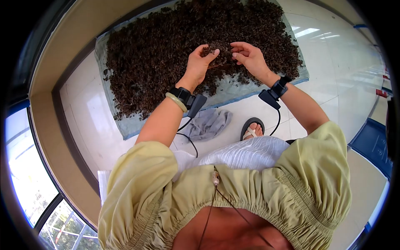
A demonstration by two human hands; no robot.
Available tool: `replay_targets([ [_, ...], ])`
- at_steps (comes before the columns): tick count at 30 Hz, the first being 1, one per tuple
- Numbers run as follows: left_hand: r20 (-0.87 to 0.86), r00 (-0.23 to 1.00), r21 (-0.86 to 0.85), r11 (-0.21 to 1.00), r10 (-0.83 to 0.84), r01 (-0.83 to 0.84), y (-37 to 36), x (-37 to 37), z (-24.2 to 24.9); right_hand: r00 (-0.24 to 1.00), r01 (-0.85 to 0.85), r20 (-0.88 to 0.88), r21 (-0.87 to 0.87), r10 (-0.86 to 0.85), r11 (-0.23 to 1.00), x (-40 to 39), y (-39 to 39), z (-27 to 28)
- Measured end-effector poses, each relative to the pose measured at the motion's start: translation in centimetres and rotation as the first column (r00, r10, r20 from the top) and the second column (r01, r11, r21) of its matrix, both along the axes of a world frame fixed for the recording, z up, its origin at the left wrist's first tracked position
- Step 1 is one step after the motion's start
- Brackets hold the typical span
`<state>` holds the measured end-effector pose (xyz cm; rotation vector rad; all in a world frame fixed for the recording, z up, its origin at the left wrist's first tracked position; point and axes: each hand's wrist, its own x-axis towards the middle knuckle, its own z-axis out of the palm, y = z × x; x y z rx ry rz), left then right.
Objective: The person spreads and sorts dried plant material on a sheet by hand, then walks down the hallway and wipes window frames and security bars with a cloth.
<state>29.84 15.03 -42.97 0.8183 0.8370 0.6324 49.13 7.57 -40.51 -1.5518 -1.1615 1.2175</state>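
Note:
A thick layer of dark brown dried plant clusters (154, 62) covers a pale blue-grey cloth sheet (237, 93) on the floor. Above its near edge, my left hand (196, 66) is closed on a clump of dried plant (218, 51), with the thumb on top. At the clump's right side is my right hand (253, 62), fingers curled and thumb drawn in toward them. Whatever lies between those right fingertips is too small to make out against the brown layer.
A crumpled grey cloth (208, 125) lies on the tiled floor near my sandalled foot (253, 130). Black devices with cables are strapped to both wrists. A window (31, 158) is at the left, and a blue object (373, 143) stands at the right.

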Motion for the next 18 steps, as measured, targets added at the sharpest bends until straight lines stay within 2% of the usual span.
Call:
replay_targets([
  [1, -0.019, 1.000, -0.002, 1.000, -0.015, 0.015, 0.0, -0.1, 0.3, 0.997, -0.011, 0.078, -0.001, 0.011, 1.000, 0.0, 0.0, 0.2],
  [4, -0.079, 0.993, 0.034, 0.995, -0.089, 0.092, 0.1, 0.0, 0.3, 0.995, -0.037, 0.096, 0.192, 0.019, 0.981, -1.4, 0.0, 1.2],
  [5, -0.099, 0.988, 0.052, 0.991, -0.118, 0.123, 0.1, 0.2, 0.1, 0.987, -0.076, 0.154, 0.161, 0.051, 0.984, -1.6, 0.2, 1.6],
  [8, 0.194, 0.979, -0.075, 0.995, -0.057, 0.072, -0.3, 0.3, 0.0, 0.981, -0.088, 0.191, 0.256, 0.039, 0.963, -1.6, 0.9, 0.2],
  [9, 0.212, 0.976, -0.082, 0.994, -0.056, 0.075, -0.4, 0.2, 0.3, 0.992, -0.044, 0.129, 0.254, 0.011, 0.966, -1.6, 1.1, 0.3],
  [12, 0.250, 0.967, -0.098, 0.992, -0.052, 0.079, -0.2, -0.5, 1.0, 0.982, 0.030, 0.179, 0.197, -0.066, 0.980, -1.0, 1.2, 0.2],
  [15, 0.249, 0.967, -0.100, 0.992, -0.048, 0.075, 0.2, -0.9, 0.8, 0.958, 0.027, 0.281, 0.104, -0.056, 0.994, -0.8, 1.0, 0.7],
  [18, 0.228, 0.973, -0.090, 0.994, -0.038, 0.059, 0.3, -0.8, 0.4, 0.968, 0.041, 0.239, 0.137, -0.074, 0.990, -0.8, 0.9, 0.5],
])
